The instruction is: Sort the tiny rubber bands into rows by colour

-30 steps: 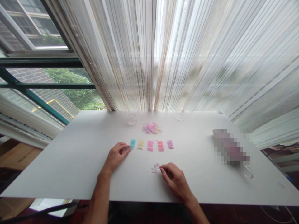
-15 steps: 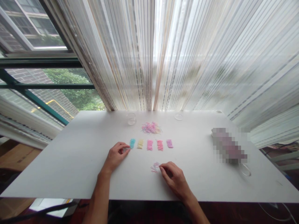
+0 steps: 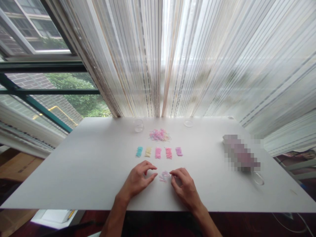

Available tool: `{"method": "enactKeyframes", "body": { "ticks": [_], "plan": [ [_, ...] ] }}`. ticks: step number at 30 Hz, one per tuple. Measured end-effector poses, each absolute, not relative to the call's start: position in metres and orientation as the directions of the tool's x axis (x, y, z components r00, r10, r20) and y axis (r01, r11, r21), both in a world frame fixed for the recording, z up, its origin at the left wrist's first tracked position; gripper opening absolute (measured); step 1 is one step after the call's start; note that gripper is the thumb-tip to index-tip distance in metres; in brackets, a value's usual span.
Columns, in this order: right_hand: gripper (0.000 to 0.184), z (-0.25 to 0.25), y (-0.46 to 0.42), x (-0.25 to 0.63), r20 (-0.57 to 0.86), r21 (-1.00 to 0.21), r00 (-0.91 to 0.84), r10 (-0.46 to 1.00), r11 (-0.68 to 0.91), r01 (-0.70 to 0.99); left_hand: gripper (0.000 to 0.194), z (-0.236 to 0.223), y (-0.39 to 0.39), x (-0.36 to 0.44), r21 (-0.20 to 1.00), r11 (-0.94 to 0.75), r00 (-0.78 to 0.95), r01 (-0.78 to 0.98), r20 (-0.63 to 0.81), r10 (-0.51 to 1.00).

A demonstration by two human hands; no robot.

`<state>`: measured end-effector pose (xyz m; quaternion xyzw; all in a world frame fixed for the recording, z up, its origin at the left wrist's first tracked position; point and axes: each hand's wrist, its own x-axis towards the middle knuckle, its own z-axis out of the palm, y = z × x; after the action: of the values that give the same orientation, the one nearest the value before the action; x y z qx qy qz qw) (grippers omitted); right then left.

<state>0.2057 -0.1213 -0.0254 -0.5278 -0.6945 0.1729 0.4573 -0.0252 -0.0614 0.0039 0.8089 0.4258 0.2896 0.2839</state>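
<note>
On the white table (image 3: 74, 171) lie five small sorted piles in a row: a blue pile (image 3: 139, 151), a yellow pile (image 3: 148, 151), two pink piles (image 3: 158, 153) and a purple pile (image 3: 179, 151). A small loose cluster of pale pink and purple bits (image 3: 164, 176) lies between my hands. My left hand (image 3: 138, 179) rests just left of it, fingers curled and slightly apart, holding nothing I can see. On the other side, my right hand (image 3: 184, 187) has its fingertips pinched at the cluster's edge.
A bigger mixed heap of coloured bits (image 3: 159, 135) sits behind the row. A clear glass cup (image 3: 138, 125) and a clear lid (image 3: 189, 123) stand near the curtain. A blurred-out object (image 3: 240, 153) and a clear ring (image 3: 257, 178) lie at the right.
My left hand has moved from beside the blue pile rightward and nearer to me, ending next to the small loose cluster. My right hand stayed at the cluster.
</note>
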Motion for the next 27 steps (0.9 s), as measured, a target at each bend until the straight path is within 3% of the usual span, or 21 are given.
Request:
{"method": "enactKeyframes", "body": {
  "ticks": [7, 17, 27],
  "plan": [
    [0.006, -0.027, -0.123, 0.205, 0.46, -0.622, -0.135, 0.877, 0.427, 0.656, 0.012, -0.007, -0.072, 0.009, 0.584, -0.55, 0.523, 0.596, 0.237, 0.819],
    [0.005, -0.03, -0.12, 0.199, 0.453, -0.505, -0.218, 0.864, 0.45, 0.737, 0.01, -0.007, -0.075, 0.008, 0.647, -0.518, 0.504, 0.559, 0.23, 0.832],
    [0.011, -0.028, -0.121, 0.203, 0.496, -0.569, -0.179, 0.85, 0.473, 0.673, 0.016, -0.007, -0.075, 0.006, 0.652, -0.535, 0.519, 0.537, 0.244, 0.819]
  ]
}}
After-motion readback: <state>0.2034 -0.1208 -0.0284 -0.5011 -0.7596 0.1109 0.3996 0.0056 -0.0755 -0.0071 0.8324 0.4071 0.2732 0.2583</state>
